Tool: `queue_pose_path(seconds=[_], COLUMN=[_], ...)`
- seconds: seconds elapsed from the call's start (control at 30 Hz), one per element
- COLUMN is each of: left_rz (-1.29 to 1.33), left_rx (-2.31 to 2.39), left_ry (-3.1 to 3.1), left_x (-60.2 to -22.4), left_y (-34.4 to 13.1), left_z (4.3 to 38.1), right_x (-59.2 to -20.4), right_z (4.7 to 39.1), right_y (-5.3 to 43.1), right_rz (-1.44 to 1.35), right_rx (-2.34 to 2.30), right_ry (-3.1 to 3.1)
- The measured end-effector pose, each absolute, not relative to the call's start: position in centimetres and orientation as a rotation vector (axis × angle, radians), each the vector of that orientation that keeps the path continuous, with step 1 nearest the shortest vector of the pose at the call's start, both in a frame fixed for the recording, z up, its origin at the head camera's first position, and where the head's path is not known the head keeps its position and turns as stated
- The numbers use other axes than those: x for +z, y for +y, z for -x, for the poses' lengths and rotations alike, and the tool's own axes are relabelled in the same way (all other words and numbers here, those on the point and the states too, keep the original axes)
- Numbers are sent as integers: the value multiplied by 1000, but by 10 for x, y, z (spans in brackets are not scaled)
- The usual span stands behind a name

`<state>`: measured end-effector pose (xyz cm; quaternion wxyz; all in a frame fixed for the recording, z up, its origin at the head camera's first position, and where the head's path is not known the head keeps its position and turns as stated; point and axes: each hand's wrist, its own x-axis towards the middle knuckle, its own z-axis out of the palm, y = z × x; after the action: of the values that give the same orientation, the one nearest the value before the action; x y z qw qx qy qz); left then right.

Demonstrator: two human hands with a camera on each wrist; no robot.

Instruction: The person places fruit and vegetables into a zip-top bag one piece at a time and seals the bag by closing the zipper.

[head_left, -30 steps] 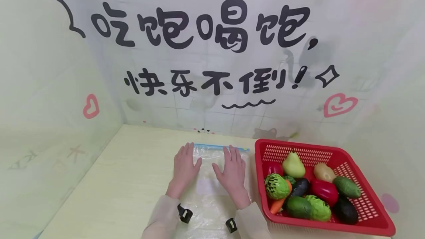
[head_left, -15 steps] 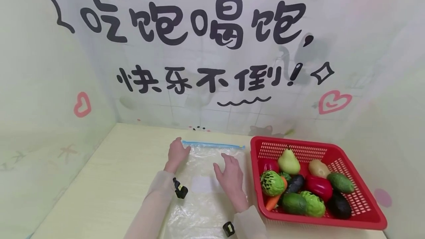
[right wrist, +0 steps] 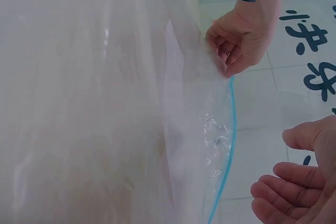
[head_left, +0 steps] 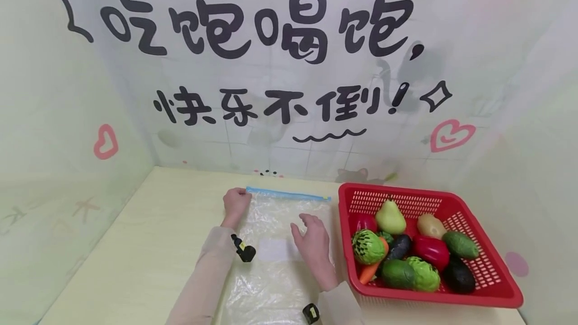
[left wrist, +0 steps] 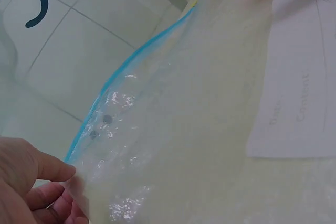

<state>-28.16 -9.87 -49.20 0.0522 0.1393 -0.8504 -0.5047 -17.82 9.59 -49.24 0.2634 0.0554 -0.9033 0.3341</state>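
A clear plastic zipper bag [head_left: 275, 285] lies flat on the table, its blue zip edge [head_left: 289, 193] along the far side and a small yellow slider [head_left: 327, 198] at the right end. My left hand [head_left: 237, 206] pinches the bag's far left corner between thumb and curled fingers, as the left wrist view shows close up. Over the right half of the bag hovers my right hand [head_left: 312, 245], fingers relaxed and slightly bent, holding nothing. A pale printed label [left wrist: 299, 77] shows on the bag's face.
A red plastic basket [head_left: 492, 300] stands on the table to the right of the bag, filled with several vegetables and fruits, among them a pear [head_left: 391, 217], a carrot [head_left: 368, 273] and a potato [head_left: 431, 227]. A printed wall [head_left: 271, 159] closes off the back.
My left hand has gone from lying flat on the bag to pinching its far left corner. The right hand has lifted and drawn back a little from the zip edge.
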Motion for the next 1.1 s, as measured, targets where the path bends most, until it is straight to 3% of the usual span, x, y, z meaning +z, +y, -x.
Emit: queue_pose_path(seconds=[0.33, 0.73, 1.1], left_rz=[-123, 347, 348], left_rx=[-1543, -1404, -1350], left_ry=[-2355, -1906, -1594], left_x=[-480, -413, -344], left_y=[-108, -118, -120], left_z=[269, 235, 218], right_x=[-482, -431, -382], right_z=[176, 182, 183], right_y=[92, 78, 69], right_rz=[-52, 70, 27], right_rx=[1264, 2029, 2440], right_ry=[-2391, -2156, -1874])
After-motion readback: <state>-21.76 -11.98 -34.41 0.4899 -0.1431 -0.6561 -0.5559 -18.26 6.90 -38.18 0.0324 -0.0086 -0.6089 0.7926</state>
